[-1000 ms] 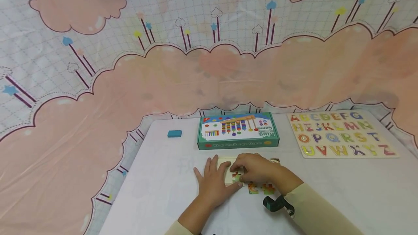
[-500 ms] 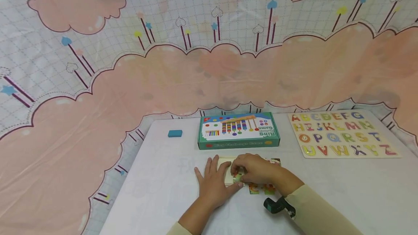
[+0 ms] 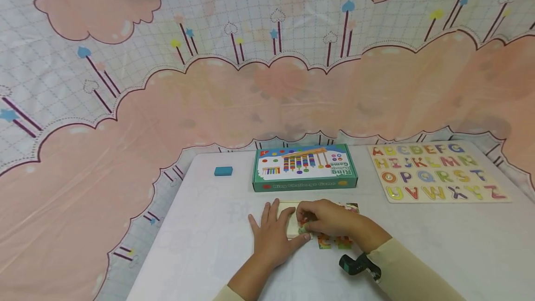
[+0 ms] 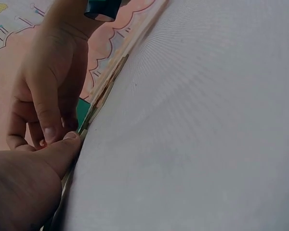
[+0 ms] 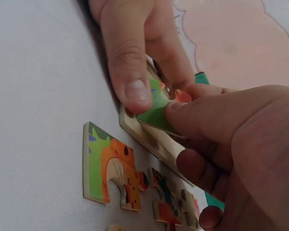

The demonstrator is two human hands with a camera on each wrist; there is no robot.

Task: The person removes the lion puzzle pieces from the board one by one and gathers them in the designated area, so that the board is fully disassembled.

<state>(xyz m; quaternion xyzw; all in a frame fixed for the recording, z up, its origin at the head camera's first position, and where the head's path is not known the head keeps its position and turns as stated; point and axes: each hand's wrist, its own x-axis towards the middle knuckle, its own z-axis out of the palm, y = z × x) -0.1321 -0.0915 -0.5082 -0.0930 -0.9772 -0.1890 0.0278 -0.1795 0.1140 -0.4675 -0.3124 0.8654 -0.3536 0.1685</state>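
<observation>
A shallow pale wooden puzzle tray (image 3: 292,231) lies in front of me. My left hand (image 3: 270,238) rests spread over its left side, with the thumb by the near edge. My right hand (image 3: 328,218) pinches a green and orange jigsaw piece (image 5: 156,109) between thumb and fingers over the tray. In the right wrist view the piece looks tilted, and my left thumb (image 5: 135,89) touches or nearly touches its corner. Several loose pieces lie right of the tray, among them an orange animal piece (image 5: 120,154). My right hand partly hides the others.
Behind the tray stands a green Ring Challenge Game box (image 3: 305,168). A wooden alphabet board (image 3: 439,171) lies at the back right, and a small blue block (image 3: 223,171) at the back left. A printed curtain (image 3: 267,101) hangs behind the white table (image 3: 200,245).
My right hand has shifted slightly to the right and toward me, and the pinched jigsaw piece shows at a different angle. My left hand has stayed in place.
</observation>
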